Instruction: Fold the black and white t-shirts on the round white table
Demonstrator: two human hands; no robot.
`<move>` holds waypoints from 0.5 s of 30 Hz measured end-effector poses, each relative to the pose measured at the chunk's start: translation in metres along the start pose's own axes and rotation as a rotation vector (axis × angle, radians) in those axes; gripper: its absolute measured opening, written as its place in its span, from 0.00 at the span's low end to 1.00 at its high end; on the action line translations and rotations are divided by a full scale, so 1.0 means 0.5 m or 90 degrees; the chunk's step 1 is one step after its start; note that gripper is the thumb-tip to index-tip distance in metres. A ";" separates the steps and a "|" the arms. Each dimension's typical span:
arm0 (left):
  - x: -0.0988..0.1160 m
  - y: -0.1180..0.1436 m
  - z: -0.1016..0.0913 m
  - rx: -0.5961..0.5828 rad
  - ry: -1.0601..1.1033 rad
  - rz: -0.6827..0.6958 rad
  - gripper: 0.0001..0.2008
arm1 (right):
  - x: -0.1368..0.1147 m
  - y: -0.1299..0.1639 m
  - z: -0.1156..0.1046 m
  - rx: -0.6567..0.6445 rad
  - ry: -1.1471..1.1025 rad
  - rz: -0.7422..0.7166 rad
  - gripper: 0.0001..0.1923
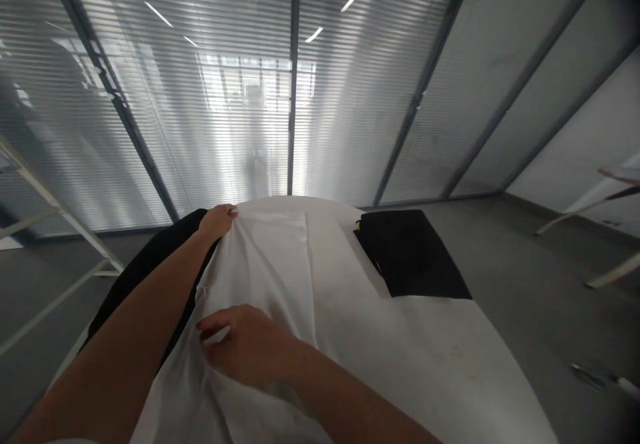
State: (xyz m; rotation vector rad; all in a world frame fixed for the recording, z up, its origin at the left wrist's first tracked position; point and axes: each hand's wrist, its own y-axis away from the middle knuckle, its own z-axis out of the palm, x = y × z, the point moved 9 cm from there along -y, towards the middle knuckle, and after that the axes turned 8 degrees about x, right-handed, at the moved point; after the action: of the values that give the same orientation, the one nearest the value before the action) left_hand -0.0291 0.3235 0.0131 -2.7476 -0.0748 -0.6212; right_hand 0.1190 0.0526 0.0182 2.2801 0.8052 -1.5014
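A white cloth lies lengthwise over the white table, with creases along its left side. At the cloth's far left corner my left hand is closed, pinching its edge. Nearer to me, my right hand rests over the cloth near its left edge, thumb and fingers curled toward each other with a small gap between them. Whether those fingertips grip any fabric I cannot tell. Dark black fabric lies under and beside my left forearm, along the table's left side.
A folded black cloth item lies at the table's right edge, with a bit of yellow at its far left corner. Glass panels with blinds stand behind the table. A pale frame is at left; wooden chair legs are at right.
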 end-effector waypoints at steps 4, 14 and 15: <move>0.010 -0.005 -0.012 0.025 -0.086 0.025 0.21 | 0.025 0.010 0.021 -0.101 -0.064 0.073 0.28; 0.038 0.025 -0.003 0.018 -0.212 0.022 0.22 | -0.019 0.103 0.001 -0.312 -0.001 0.047 0.29; 0.037 0.032 -0.005 0.020 -0.208 0.011 0.22 | -0.017 0.114 -0.004 -0.344 -0.002 0.041 0.28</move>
State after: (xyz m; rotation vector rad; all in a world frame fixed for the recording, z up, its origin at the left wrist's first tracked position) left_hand -0.0114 0.3072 0.0187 -2.7883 -0.1340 -0.1605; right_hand 0.1521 0.0059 0.0233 1.8785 0.9830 -1.0882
